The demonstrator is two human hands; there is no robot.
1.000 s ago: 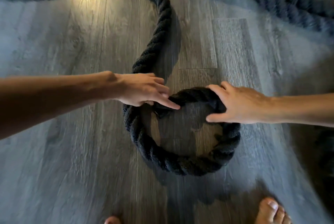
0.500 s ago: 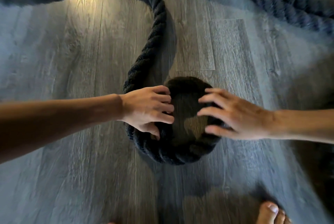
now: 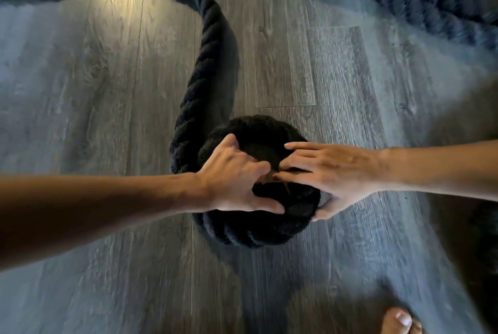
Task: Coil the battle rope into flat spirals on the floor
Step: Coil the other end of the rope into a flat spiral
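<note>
battle rope (image 3: 207, 45) — thick, dark, twisted strands — lies on the grey plank floor (image 3: 94, 77). its near end is wound into a small tight coil (image 3: 242, 231) at the middle of the view, flat on the boards, with only a small dark gap at its centre. from the coil's left side the rope runs toward the far side and bends left along the far edge. another stretch crosses the far right corner, blurred.

my left hand (image 3: 234, 180) comes in from the left and sits on the left half of the coil. fingers spread and bent down into the centre gap, thumb hooked over the near turn — grasping the rope.

my right hand (image 3: 334, 172) comes in from the right over the right half. fingers lie nearly straight across the top toward the centre, thumb wrapped round the outer near-right edge, so that turn is pinched between them.

fingertips of the two hands nearly meet over the centre; cannot tell if they touch.

my bare foot (image 3: 401, 320) at the near right edge, well apart from the coil.
</note>
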